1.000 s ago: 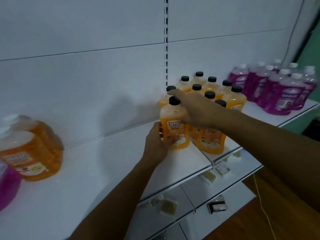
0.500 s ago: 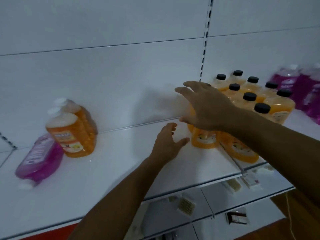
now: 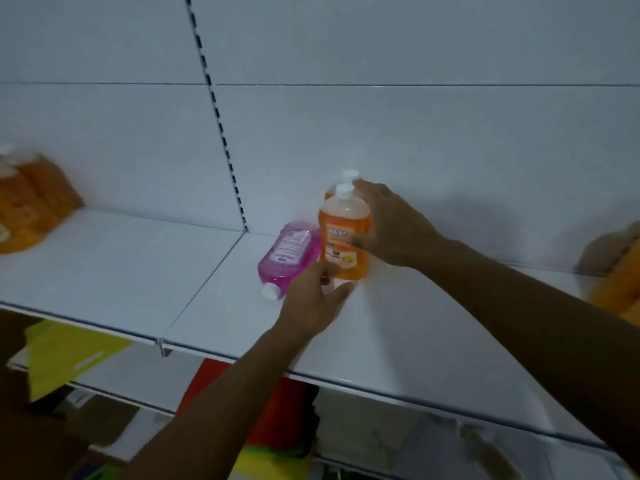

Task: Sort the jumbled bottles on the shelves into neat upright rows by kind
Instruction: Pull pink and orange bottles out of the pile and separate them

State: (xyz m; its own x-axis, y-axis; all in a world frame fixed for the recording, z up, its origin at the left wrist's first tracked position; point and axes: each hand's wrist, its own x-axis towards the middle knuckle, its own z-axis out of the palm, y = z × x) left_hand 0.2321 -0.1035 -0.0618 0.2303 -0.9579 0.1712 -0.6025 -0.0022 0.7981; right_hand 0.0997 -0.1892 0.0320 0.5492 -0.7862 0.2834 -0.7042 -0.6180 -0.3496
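Note:
An orange bottle [image 3: 344, 233] with a white cap stands upright on the white shelf [image 3: 121, 258]. My right hand [image 3: 394, 226] grips it from the right, thumb across the label and fingers behind the neck. A second white-capped orange bottle [image 3: 350, 175] stands right behind it, mostly hidden. A pink bottle [image 3: 291, 251] lies on its side just to the left, its cap pointing toward the shelf's front edge. My left hand [image 3: 311, 299] sits at the base of the front orange bottle, fingers loosely spread and touching its lower left.
Blurred orange bottles [image 3: 27, 209] stand at the shelf's far left, and more orange bottles [image 3: 616, 282] at the right edge. A slotted upright [image 3: 221, 133] runs up the back panel. Red and yellow-green items [image 3: 284, 410] lie below the shelf.
The view swung left, away from the black-capped orange row. Both hands travelled to the white-capped orange bottle beside the pink one, and my right hand has taken hold of it.

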